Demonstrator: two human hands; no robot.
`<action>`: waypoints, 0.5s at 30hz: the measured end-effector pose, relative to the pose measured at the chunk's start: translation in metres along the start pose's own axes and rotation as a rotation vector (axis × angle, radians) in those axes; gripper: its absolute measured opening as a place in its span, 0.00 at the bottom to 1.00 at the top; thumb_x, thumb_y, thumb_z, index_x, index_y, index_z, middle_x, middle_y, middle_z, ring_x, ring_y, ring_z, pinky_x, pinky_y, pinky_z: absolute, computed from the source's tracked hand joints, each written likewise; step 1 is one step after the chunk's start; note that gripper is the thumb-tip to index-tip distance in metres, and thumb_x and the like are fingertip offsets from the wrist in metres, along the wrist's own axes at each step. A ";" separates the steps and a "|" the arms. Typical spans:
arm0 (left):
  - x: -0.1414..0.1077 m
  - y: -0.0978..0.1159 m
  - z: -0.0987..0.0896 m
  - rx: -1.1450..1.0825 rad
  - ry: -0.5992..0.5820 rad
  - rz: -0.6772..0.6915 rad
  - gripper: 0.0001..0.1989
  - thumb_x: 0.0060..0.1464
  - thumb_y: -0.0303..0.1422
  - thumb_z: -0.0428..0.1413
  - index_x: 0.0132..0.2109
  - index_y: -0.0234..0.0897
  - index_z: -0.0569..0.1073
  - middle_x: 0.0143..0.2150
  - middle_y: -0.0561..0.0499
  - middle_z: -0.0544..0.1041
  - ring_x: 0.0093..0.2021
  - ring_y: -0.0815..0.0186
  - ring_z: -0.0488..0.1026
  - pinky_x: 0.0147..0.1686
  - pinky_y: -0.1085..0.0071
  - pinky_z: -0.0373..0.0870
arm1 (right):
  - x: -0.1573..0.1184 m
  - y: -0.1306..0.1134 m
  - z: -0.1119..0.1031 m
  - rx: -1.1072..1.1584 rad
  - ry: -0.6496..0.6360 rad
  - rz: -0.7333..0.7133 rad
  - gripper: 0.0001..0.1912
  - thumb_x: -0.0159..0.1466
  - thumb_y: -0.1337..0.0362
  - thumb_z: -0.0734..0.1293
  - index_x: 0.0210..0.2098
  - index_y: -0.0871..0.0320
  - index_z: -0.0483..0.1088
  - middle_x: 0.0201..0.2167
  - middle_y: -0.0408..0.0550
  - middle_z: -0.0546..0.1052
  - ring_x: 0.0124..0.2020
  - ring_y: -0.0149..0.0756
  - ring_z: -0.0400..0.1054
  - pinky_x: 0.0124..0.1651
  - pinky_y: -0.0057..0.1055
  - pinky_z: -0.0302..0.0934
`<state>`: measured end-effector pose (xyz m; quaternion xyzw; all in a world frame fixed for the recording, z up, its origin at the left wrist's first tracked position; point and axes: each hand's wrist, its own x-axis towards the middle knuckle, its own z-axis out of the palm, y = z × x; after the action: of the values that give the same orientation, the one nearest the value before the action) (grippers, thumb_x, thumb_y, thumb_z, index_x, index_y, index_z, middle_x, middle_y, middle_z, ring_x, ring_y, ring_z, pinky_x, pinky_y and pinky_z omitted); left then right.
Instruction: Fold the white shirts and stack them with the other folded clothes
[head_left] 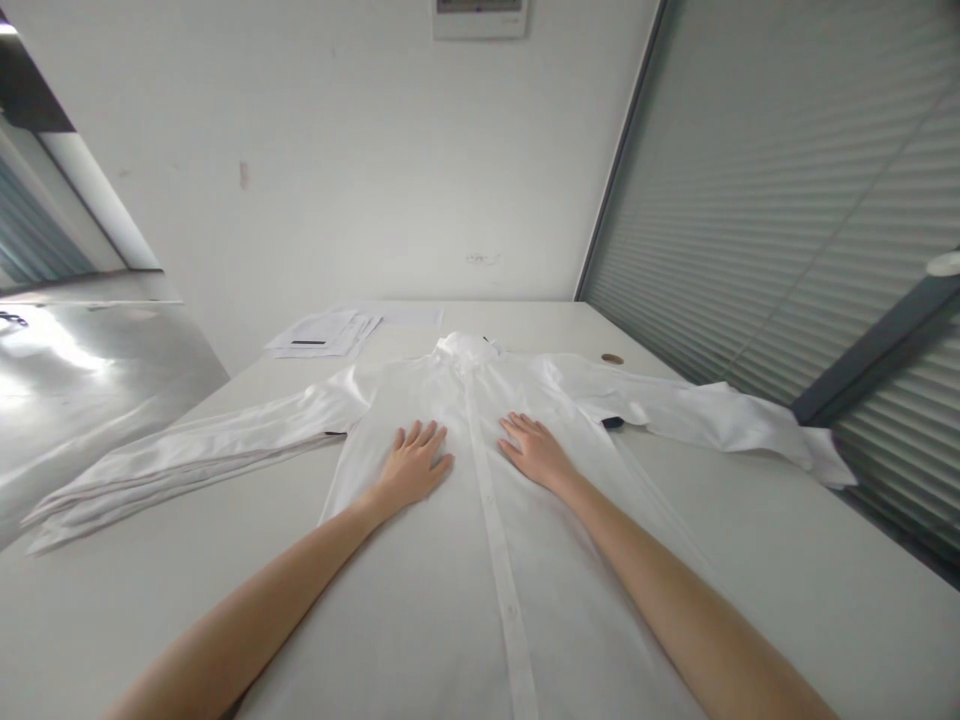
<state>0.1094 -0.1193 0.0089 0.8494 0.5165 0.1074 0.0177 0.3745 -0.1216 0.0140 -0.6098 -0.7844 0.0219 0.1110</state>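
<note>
A white button-front shirt [442,600] lies face up and spread out, its collar [465,350] at the far end. My left hand [411,465] rests flat on the chest, left of the button placket, fingers apart. On the other side of the placket my right hand [534,450] also lies flat with its fingers stretched. Neither hand grips the cloth. The left sleeve [225,445] reaches out across the table in long folds. The right sleeve [720,415] extends to the right, its cuff at the table's edge. Small dark pieces show beside both sleeves.
The white table [795,540] runs up to a wall. Papers [326,333] with a dark, thin object [308,342] lie at the back left. A small brownish round object [612,358] sits at the back right. Window blinds [750,220] border the right side.
</note>
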 end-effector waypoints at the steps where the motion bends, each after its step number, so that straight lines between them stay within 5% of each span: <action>1: -0.001 0.001 0.000 0.002 -0.001 -0.001 0.29 0.66 0.44 0.44 0.69 0.37 0.59 0.71 0.43 0.57 0.71 0.44 0.49 0.67 0.44 0.47 | 0.000 0.000 0.000 0.001 -0.001 -0.001 0.30 0.72 0.53 0.54 0.67 0.62 0.59 0.69 0.57 0.57 0.71 0.46 0.48 0.69 0.43 0.45; 15: -0.006 0.004 0.001 -0.016 -0.001 -0.024 0.28 0.66 0.45 0.45 0.69 0.42 0.59 0.72 0.46 0.57 0.72 0.45 0.49 0.67 0.45 0.47 | -0.004 0.003 -0.001 -0.011 0.002 -0.038 0.30 0.72 0.52 0.53 0.68 0.62 0.59 0.69 0.57 0.58 0.70 0.46 0.48 0.68 0.44 0.46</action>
<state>0.1104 -0.1264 0.0076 0.8430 0.5257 0.1110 0.0259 0.3786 -0.1248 0.0137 -0.5954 -0.7959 0.0148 0.1090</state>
